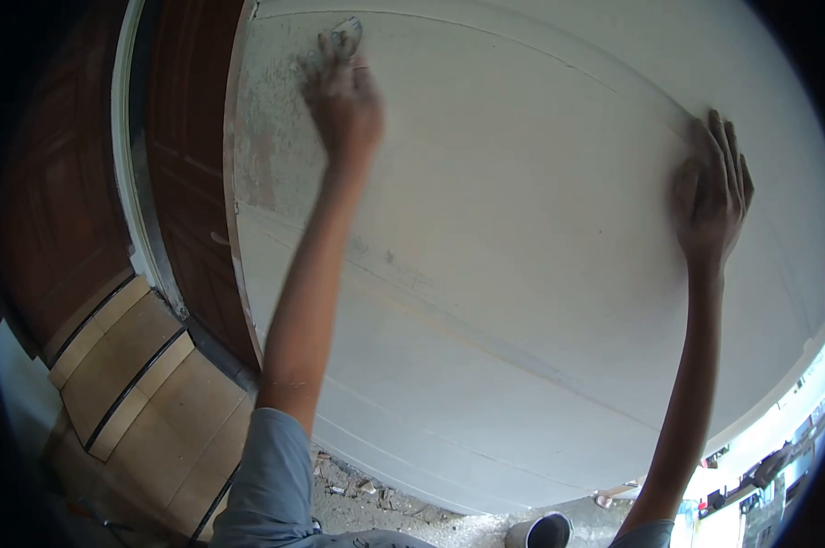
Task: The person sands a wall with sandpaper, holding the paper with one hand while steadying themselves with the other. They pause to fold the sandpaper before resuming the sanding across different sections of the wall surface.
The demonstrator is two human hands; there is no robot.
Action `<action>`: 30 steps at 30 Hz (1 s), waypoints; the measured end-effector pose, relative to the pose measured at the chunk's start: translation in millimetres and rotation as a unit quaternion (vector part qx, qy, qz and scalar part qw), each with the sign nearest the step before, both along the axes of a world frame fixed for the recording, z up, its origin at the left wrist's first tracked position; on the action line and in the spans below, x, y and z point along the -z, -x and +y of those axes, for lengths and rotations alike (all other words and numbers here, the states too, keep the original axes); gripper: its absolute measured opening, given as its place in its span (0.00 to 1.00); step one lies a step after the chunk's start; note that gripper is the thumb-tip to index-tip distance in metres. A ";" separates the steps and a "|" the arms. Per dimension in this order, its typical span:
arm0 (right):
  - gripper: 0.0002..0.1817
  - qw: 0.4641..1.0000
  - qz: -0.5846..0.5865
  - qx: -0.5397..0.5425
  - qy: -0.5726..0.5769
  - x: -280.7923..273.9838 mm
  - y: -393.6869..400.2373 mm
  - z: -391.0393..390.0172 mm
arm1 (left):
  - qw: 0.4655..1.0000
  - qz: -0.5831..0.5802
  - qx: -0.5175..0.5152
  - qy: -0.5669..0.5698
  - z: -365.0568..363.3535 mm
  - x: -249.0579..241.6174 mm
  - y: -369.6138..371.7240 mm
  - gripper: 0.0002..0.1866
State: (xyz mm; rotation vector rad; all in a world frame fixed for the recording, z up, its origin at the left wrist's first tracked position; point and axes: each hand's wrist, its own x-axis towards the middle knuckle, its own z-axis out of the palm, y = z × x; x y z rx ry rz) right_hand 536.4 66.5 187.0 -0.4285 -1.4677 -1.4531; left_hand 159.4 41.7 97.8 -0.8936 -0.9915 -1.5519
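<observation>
My left hand (344, 105) is raised to the upper left of the pale wall (485, 201), its fingers smeared by motion. Between the fingertips shows a small, greyish, shiny flat piece (347, 33); I cannot tell its exact kind. Around this hand the wall surface is patchy, with grey and reddish worn marks near the door edge. My right hand (718, 192) lies against the wall at the upper right, fingers stretched upward, holding nothing. A thin curved line runs along the wall above both hands.
A brown door (189, 173) stands left of the wall, with tiled steps (170, 393) below it. At the wall's foot are rubble bits (367, 487) and a bucket (540, 532) with a dark inside. Cluttered items appear at the far lower right.
</observation>
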 end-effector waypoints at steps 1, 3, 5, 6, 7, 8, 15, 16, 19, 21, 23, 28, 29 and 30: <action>0.18 1.000 -0.001 -0.005 0.002 2.0 0.3 -0.2 | 0.998 -0.026 -0.057 -0.028 6.0 0.5 -6.0 0.18; 0.19 1.000 -0.006 -0.021 -0.002 -0.5 1.9 -1.3 | 0.995 0.070 0.061 0.047 2.8 0.1 -86.0 0.19; 0.20 0.998 -0.028 -0.052 0.001 -5.0 -2.3 1.5 | 0.959 0.202 0.155 0.125 -6.2 23.4 -164.9 0.21; 0.20 0.997 -0.038 -0.067 0.003 -5.0 -4.2 1.6 | 0.930 0.264 0.202 0.159 -12.1 32.9 -182.3 0.22; 0.20 0.997 -0.039 -0.063 0.004 -4.7 -3.7 1.3 | 0.932 0.271 0.182 0.159 -8.3 32.0 -172.6 0.23; 0.21 0.998 -0.038 -0.059 0.002 -3.4 -4.0 1.9 | 0.933 0.280 0.161 0.157 -2.8 28.7 -154.5 0.24; 0.20 0.999 0.022 -0.027 0.002 1.1 5.5 -1.2 | 1.000 0.015 -0.004 0.013 -2.9 -3.8 -25.7 0.20; 0.19 1.000 0.011 -0.024 0.005 2.3 4.2 -1.2 | 1.000 0.013 0.006 -0.002 5.9 -9.1 -46.2 0.20; 0.18 0.999 -0.015 -0.035 0.001 -3.1 -1.9 2.2 | 0.962 0.204 0.140 0.119 -4.7 14.4 -163.9 0.20; 0.17 0.998 -0.034 -0.058 0.005 -4.7 -5.2 4.1 | 0.936 0.280 0.166 0.132 -10.6 23.6 -175.2 0.21; 0.16 0.998 -0.032 -0.049 0.000 -4.5 -3.3 4.5 | 0.950 0.254 0.151 0.106 5.2 20.0 -128.1 0.21; 0.14 1.000 -0.007 0.001 -0.013 -2.1 -0.4 0.2 | 0.998 0.065 0.001 0.015 4.4 -4.4 1.8 0.20; 0.13 1.000 -0.011 -0.003 -0.018 -1.9 -2.3 2.2 | 0.999 0.031 -0.034 0.004 6.4 -0.9 7.4 0.20; 0.13 1.000 -0.020 -0.009 -0.022 -2.4 -2.8 4.1 | 0.997 0.053 0.050 0.009 6.6 -0.3 -21.2 0.21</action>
